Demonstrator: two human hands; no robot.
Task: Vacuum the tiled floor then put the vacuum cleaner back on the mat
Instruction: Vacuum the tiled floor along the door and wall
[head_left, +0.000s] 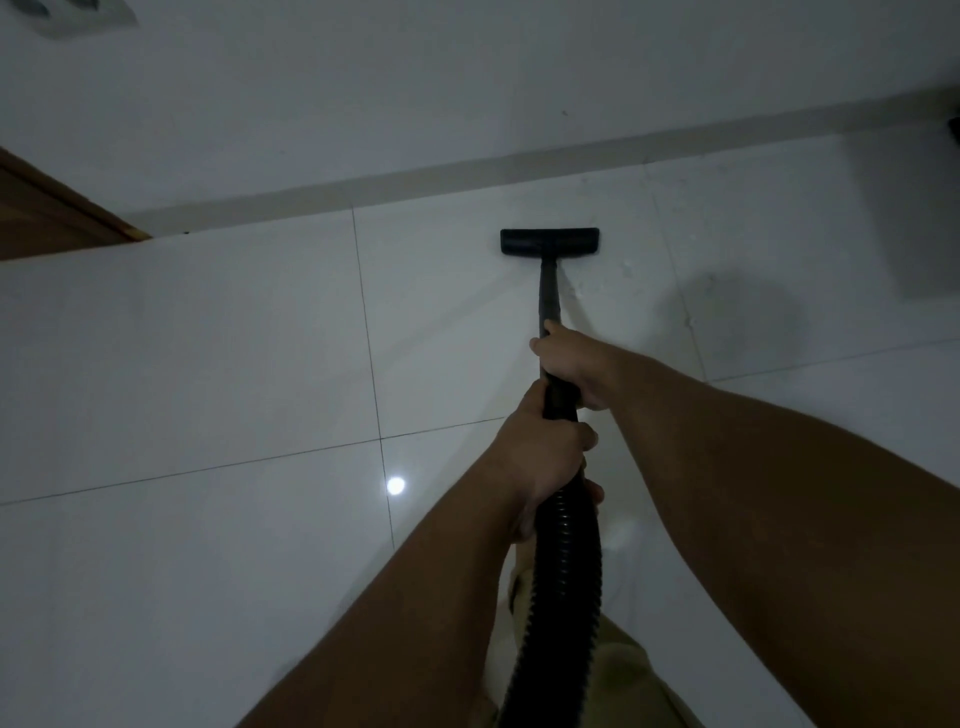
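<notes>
Both hands on the vac wand (549, 291); right hand (571, 369) is forward, clenched round the rigid tube w/ thumb along the top; left hand (540, 462) sits just behind it, wrapped round the black cuff where the ribbed hose (563, 582) joins; both grips tight, no gap showing. Wand runs straight ahead and down to the flat black floor head (549, 241); head lies flat on the tiled floor (208, 364), near the pale skirting (363, 184) at the wall's foot but not touching it. Hose curls back from the left hand, down past the person's body and out the bottom edge; vac body itself not in view, nor the mat. Floor is glossy white tile w/ thin dark grout lines; a bright lamp glint (396, 486) sits by a grout crossing, left of the arms. Wooden door frame (47, 218) at far left; dim shadow on the tile right of the wand; room is dark overall.
</notes>
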